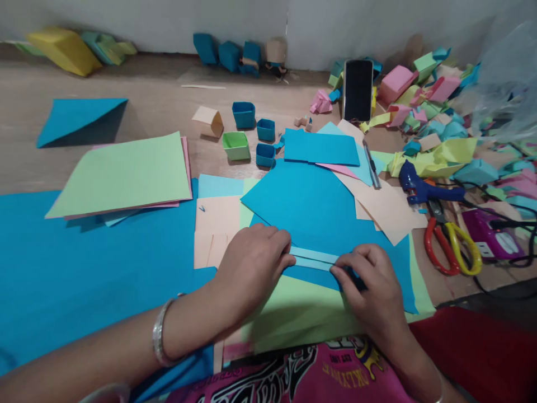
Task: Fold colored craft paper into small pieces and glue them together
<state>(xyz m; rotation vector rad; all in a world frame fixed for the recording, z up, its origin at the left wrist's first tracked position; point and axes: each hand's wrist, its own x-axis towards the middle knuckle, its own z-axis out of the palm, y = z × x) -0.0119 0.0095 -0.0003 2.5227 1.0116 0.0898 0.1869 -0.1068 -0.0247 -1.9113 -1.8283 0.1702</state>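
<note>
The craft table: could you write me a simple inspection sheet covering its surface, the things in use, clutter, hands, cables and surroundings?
Surface: table, brown where bare, partly covered by coloured paper sheets.
Job's things: pale blue paper strip, over a blue sheet.
Clutter: heap of folded paper shapes at right; phone, pen, glue gun and scissors near it.
Hands: left hand and right hand pinch opposite ends of the strip.
Cables: black cable by the purple box.
Surroundings: pale wall behind; red cloth at lower right.
</note>
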